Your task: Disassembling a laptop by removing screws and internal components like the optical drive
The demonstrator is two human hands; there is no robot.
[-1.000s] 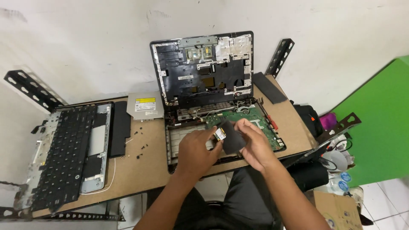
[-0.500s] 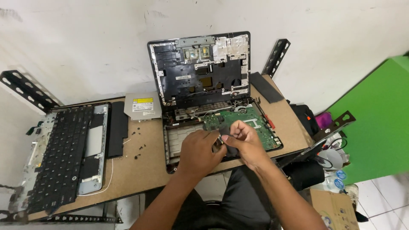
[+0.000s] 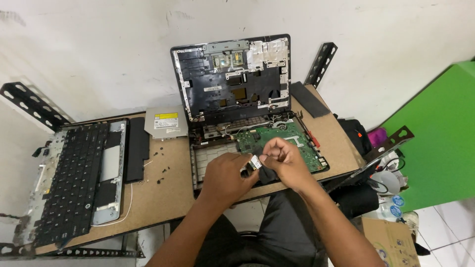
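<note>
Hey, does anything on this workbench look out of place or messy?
Yes: small black screws lie scattered loose on the wooden table, between the detached keyboard panel and the opened laptop base. The keyboard panel overhangs the table's left edge.

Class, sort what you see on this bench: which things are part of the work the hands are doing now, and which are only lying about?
In hand:
left hand
right hand
small card pinched between them
dark pad under the right hand
opened laptop base with green board

Lying about:
keyboard panel
optical drive
loose screws
black strip
</note>
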